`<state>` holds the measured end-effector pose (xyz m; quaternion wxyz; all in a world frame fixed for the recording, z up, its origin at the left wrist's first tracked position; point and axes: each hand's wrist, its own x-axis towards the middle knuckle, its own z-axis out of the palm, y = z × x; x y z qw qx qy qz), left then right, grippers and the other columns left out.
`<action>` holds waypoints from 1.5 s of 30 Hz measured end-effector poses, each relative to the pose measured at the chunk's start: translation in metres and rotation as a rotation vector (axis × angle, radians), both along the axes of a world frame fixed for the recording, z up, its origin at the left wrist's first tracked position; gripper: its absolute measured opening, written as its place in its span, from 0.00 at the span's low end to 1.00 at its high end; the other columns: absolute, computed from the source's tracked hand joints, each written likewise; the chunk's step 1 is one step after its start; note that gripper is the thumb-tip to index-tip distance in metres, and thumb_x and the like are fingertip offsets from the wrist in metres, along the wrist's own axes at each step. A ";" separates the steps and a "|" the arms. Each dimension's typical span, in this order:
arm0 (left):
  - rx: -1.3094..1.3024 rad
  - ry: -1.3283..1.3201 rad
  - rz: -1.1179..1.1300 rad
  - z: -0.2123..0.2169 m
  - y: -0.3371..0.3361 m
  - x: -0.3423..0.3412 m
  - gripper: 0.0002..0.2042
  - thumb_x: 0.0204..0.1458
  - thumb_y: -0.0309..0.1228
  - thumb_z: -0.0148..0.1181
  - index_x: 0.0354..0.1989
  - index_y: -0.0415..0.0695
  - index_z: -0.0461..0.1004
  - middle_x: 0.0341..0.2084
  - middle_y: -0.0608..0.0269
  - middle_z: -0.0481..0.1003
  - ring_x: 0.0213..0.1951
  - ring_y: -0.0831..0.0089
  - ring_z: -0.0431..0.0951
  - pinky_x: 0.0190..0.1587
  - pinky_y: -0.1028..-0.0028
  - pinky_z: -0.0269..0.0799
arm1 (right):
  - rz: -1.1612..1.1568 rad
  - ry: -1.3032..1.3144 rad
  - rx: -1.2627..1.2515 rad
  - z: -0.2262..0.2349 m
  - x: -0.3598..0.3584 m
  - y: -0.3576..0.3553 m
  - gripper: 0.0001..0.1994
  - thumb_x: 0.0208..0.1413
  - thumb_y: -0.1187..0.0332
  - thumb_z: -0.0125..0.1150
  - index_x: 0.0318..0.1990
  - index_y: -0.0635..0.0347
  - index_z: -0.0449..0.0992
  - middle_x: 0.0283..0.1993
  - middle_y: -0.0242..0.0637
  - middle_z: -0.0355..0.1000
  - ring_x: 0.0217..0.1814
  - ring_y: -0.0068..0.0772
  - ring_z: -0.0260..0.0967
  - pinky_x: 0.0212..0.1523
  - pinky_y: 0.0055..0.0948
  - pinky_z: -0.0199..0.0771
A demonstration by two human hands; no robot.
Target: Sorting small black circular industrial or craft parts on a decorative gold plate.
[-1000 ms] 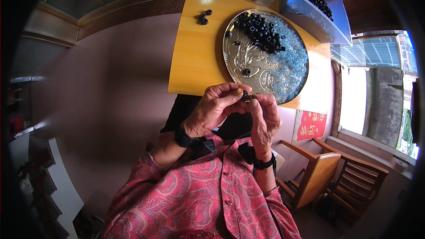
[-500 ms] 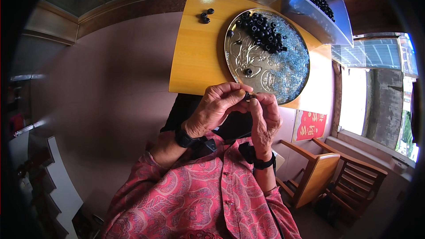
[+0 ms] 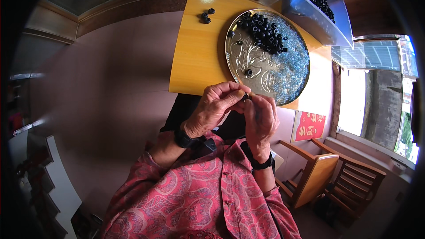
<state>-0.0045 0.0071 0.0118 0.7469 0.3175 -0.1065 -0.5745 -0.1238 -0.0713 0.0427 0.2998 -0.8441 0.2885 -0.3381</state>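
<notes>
Just beyond the near rim of a round metal tray (image 3: 231, 64), both my hands meet at the fingertips. My left hand (image 3: 217, 106) pinches a small black part (image 3: 246, 98) between thumb and forefinger. My right hand (image 3: 262, 117) is closed at the same part, thumb and fingertips against it; they cover most of it. On the tray lie a heap of black ring-shaped parts (image 3: 265, 33) and a spread of tiny clear-blue pieces (image 3: 292, 62). One black ring (image 3: 249, 72) sits apart, close to my hands.
The tray stands on a yellow wooden table (image 3: 190, 57). Three black parts (image 3: 205, 15) lie at its far left. Clear plastic bins (image 3: 318, 24) with more black parts stand at the back. A wooden chair (image 3: 316, 179) is to the right, by a window (image 3: 354, 102).
My right hand has shifted slightly left and its fingers have curled in more around the small black part. My left hand stays nearly still.
</notes>
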 end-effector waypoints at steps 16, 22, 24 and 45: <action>0.027 0.096 -0.041 -0.005 0.000 0.002 0.11 0.62 0.31 0.53 0.47 0.39 0.76 0.33 0.66 0.78 0.33 0.80 0.78 0.40 0.77 0.77 | -0.012 -0.226 0.609 -0.005 -0.003 0.001 0.03 0.58 0.79 0.59 0.38 0.68 0.75 0.36 0.32 0.68 0.35 0.18 0.66 0.36 0.19 0.69; 0.032 0.073 -0.033 -0.002 -0.001 0.002 0.11 0.62 0.32 0.53 0.47 0.40 0.76 0.32 0.66 0.78 0.33 0.80 0.78 0.40 0.78 0.77 | -0.011 -0.263 0.625 -0.008 -0.003 0.000 0.02 0.57 0.79 0.59 0.37 0.68 0.75 0.35 0.32 0.68 0.35 0.18 0.66 0.36 0.18 0.68; 0.035 0.070 -0.033 -0.003 -0.001 0.002 0.11 0.62 0.32 0.53 0.47 0.40 0.76 0.33 0.66 0.78 0.33 0.80 0.78 0.39 0.78 0.77 | 0.009 -0.254 0.547 -0.009 -0.002 -0.001 0.02 0.56 0.80 0.60 0.36 0.68 0.74 0.35 0.32 0.68 0.35 0.18 0.66 0.35 0.18 0.68; 0.065 -0.306 0.031 0.005 0.003 0.005 0.10 0.59 0.27 0.57 0.46 0.37 0.77 0.30 0.66 0.78 0.34 0.80 0.77 0.42 0.79 0.75 | 0.059 -0.041 0.254 0.002 0.000 -0.008 0.07 0.49 0.79 0.64 0.35 0.64 0.72 0.33 0.36 0.71 0.29 0.26 0.75 0.31 0.24 0.74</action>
